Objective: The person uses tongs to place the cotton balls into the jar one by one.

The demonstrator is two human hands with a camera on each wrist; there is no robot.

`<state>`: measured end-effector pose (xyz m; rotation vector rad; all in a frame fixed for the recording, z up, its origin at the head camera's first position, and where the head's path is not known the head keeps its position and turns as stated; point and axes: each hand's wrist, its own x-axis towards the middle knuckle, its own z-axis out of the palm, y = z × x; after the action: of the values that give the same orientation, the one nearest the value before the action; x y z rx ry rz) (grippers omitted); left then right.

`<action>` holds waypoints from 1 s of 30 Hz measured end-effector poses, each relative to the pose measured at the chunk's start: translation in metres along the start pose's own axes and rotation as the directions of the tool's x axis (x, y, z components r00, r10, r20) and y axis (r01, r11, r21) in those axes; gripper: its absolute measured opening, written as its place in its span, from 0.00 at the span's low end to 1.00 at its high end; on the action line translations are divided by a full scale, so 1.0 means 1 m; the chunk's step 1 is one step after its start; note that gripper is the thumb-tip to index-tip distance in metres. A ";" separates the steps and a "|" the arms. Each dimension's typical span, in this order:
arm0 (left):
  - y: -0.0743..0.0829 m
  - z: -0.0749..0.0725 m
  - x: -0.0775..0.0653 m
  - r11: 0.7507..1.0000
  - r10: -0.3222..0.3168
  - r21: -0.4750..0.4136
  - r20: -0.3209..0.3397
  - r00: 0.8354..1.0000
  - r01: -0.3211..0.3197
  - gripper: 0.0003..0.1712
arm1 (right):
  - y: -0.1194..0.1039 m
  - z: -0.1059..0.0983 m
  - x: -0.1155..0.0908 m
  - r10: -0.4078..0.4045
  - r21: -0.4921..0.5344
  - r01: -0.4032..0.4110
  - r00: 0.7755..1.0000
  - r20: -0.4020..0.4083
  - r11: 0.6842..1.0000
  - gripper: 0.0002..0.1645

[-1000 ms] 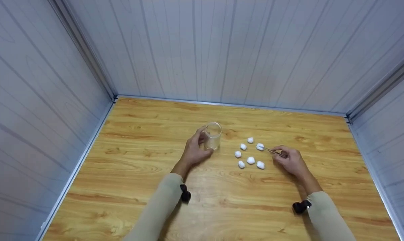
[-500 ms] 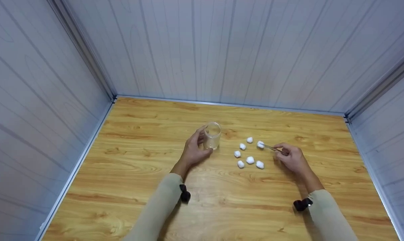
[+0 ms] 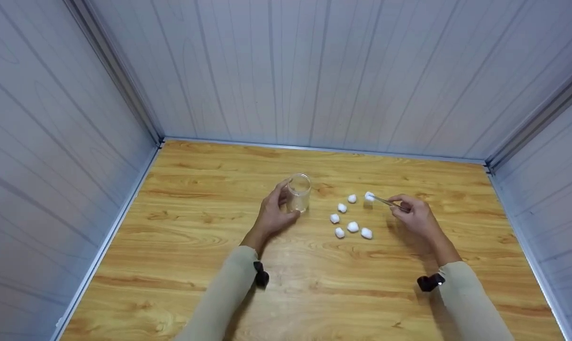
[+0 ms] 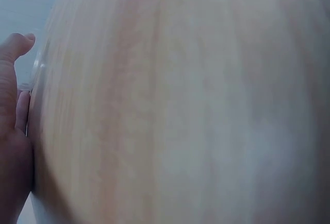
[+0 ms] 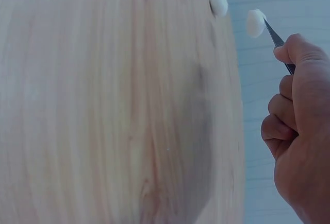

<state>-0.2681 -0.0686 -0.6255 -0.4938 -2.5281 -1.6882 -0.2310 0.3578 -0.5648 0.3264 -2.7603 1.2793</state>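
My left hand (image 3: 275,213) curls its fingers and thumb round a clear glass beaker (image 3: 299,201) standing upright on the wooden table. In the left wrist view only part of that hand (image 4: 13,110) and a sliver of the glass show at the left edge. My right hand (image 3: 414,217) pinches a pair of metal tweezers (image 3: 385,201). Their tips grip a white cotton ball (image 3: 369,196), raised above the tabletop with its shadow below. The right wrist view shows the held cotton ball (image 5: 255,23) at the end of the tweezers (image 5: 274,34), fingers folded behind.
Several more cotton balls (image 3: 353,227) lie on the table between the beaker and my right hand. The wood-grain table (image 3: 304,293) is bounded by pale panel walls (image 3: 295,71) at the back, left and right. A small black camera sits on each wrist.
The tweezers have lifted the cotton ball off the table, and my right hand has moved slightly up and away with it. The left hand stays at the beaker.
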 end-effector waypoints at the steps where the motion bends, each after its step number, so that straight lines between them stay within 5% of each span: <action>1: 0.000 0.000 0.000 1.000 0.002 0.001 0.002 1.000 -0.002 0.53 | -0.001 -0.001 0.001 -0.001 -0.003 0.001 1.000 -0.001 1.000 0.10; 30: -0.001 -0.001 0.004 1.000 0.003 -0.017 -0.010 1.000 -0.003 0.53 | -0.020 0.008 0.016 -0.037 0.037 0.040 0.997 -0.067 0.999 0.10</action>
<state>-0.2723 -0.0687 -0.6256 -0.4881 -2.5068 -1.7086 -0.2417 0.3361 -0.5526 0.3319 -2.6650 1.3103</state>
